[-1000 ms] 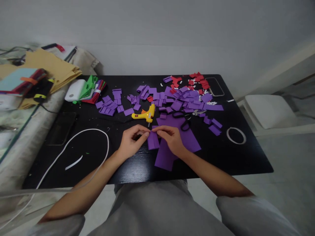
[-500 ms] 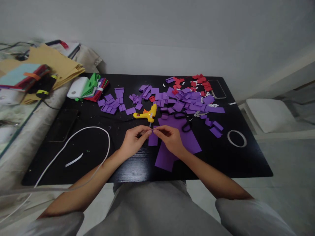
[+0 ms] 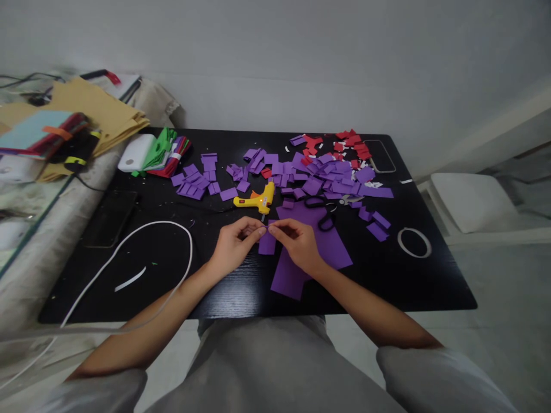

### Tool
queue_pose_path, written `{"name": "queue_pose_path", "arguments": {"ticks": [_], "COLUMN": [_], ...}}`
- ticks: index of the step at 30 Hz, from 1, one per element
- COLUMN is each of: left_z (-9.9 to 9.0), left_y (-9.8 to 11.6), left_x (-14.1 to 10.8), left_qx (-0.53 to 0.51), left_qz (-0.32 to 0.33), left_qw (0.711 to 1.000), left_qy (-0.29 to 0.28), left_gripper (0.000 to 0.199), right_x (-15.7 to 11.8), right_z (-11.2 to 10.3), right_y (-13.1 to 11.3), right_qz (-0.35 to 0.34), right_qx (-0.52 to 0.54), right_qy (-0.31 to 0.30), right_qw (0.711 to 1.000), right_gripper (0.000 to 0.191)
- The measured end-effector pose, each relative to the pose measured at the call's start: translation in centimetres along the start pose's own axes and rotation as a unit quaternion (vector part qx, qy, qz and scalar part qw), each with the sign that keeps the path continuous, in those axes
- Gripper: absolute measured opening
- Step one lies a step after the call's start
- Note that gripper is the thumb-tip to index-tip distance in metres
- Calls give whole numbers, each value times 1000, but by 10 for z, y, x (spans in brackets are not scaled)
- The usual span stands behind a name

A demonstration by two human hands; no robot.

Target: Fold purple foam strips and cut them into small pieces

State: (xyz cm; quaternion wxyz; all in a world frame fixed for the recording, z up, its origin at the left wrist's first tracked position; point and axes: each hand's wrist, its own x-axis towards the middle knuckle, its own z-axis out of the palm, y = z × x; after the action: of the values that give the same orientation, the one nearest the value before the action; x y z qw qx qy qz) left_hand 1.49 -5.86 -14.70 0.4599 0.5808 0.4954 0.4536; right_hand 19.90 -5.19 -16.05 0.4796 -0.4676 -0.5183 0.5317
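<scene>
- Head view, left hand [image 3: 235,244]: thumb and forefinger pinched on a small purple paper piece [image 3: 266,227], mostly hidden by the fingers.
- Right hand [image 3: 300,245]: thumb and forefinger closed on the same piece, fingertips close to those of the left.
- Purple paper rectangle [image 3: 267,245]: directly below the pinched fingertips; whether joined to the held piece, cannot tell.
- Yellow glue gun with orange trigger [image 3: 260,201]: lying just beyond the fingertips, nozzle pointing toward them.
- Large flat purple paper sheets [image 3: 331,246]: overlapping, partly beneath the right hand.
- Black-handled scissors [image 3: 326,221]: handles partly over the sheets, blades pointing right.
- Small folded purple paper pieces [image 3: 340,172]: scattered in a broad band across the far half of the black table [image 3: 387,281].
- Red paper scraps [image 3: 353,139]: far right, mixed with white bits.
- Pale ring-shaped roll [image 3: 414,242]: right side, lying flat.
- Clear rectangular case [image 3: 379,156]: far right corner.
- White cable [image 3: 190,246]: looped on the left, passing across the left forearm.
- Bundle of green, red and purple sheets [image 3: 167,155]: far left, beside a white rounded device [image 3: 136,152].
- Dark flat phone-shaped object [image 3: 109,219]: left side.
</scene>
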Motion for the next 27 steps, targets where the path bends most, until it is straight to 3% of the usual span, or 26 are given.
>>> {"name": "queue_pose_path", "arguments": {"ticks": [6,12,19,27], "left_z": [0,0,0,-3], "left_y": [1,0,0,-3], "left_x": [0,0,0,2], "left_qx": [-8,0,-10,-10], "left_qz": [11,24,35,17], "left_qw": [1000,1000,999,1000], "left_qy": [-2,-15,7,-5], "left_gripper": [23,25,24,29], "right_x": [1,-1,1,2], "right_z": [-2,-1,-3,-3], "right_y": [1,2,0,3], "right_qz": [3,-13,-17,-8], "right_qx": [-7,-7,1,32], "right_qy": [-11,-14,-37,-6], "right_qw": [1000,1000,999,999], "right_gripper": [26,20,23,26]}}
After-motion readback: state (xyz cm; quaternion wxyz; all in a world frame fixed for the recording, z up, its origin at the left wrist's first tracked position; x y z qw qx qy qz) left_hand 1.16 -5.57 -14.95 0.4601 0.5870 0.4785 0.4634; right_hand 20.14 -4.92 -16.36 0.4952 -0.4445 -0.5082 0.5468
